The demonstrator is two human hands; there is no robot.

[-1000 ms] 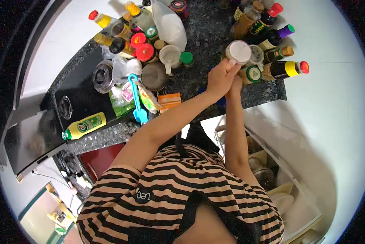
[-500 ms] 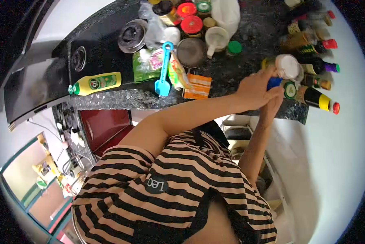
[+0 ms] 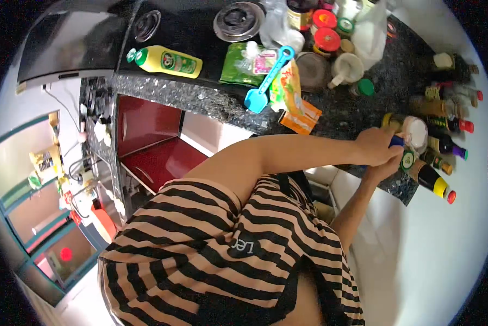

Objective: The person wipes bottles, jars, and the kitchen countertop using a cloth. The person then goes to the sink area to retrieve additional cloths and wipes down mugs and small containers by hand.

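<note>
My left hand (image 3: pixel 375 146) reaches across to the counter's right end, its fingers closed around a blue item (image 3: pixel 397 141). My right hand (image 3: pixel 386 167) meets it from below, fingers bent against the same item. Most of the blue item is covered by the hands, so its kind does not show. Just beyond the fingers stands a jar with a white lid (image 3: pixel 416 132). Beside the right hand is a container with a green lid (image 3: pixel 407 160), and close by a dark sauce bottle (image 3: pixel 430 177) with a yellow band and red cap.
Several bottles (image 3: pixel 445 125) line the right wall. Mid-counter are a blue scoop (image 3: pixel 267 81), an orange packet (image 3: pixel 302 118), a green packet (image 3: pixel 243 64), a mug (image 3: pixel 348 68) and red-lidded jars (image 3: pixel 327 41). A yellow dish-soap bottle (image 3: pixel 169 62) lies by the stove (image 3: pixel 187 27).
The view has turned and shifted, so the counter things appear further right and tilted. Both hands stay together at the blue item beside the white-lidded jar.
</note>
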